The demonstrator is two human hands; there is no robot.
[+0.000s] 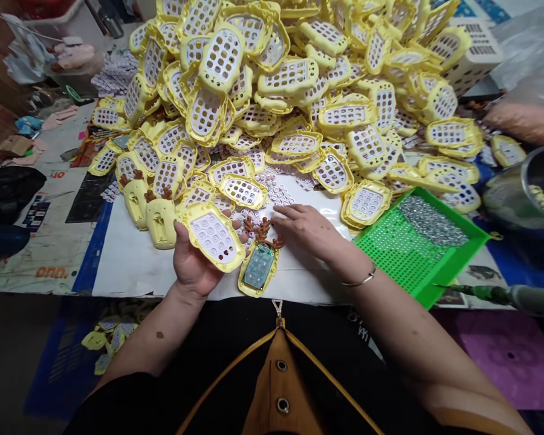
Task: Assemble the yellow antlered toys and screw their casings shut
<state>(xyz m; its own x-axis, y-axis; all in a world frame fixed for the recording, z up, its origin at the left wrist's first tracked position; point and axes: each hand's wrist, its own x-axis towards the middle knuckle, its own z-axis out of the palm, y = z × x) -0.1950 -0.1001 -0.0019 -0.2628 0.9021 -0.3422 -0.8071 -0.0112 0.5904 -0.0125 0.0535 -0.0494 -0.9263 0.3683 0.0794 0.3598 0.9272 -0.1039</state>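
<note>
My left hand (194,260) is closed around the edge of a yellow toy phone front shell (214,234), its inner side up with a white keypad sheet lying in it. My right hand (310,232) is open, fingers stretched out over the white sheet, close to the small printed keypad pieces (278,194); nothing shows in it. Between the hands lies a yellow back shell (247,284) with brown antlers (263,228) and a green circuit board (259,267) inside. Two closed-looking yellow antlered shells (161,223) rest left of my left hand.
A high pile of yellow shells (294,75) fills the back of the table. At right stands a green tray (381,241) of small metal screws (430,220), with a screwdriver (494,294) reaching over its front edge. A metal pot (521,187) is farther right.
</note>
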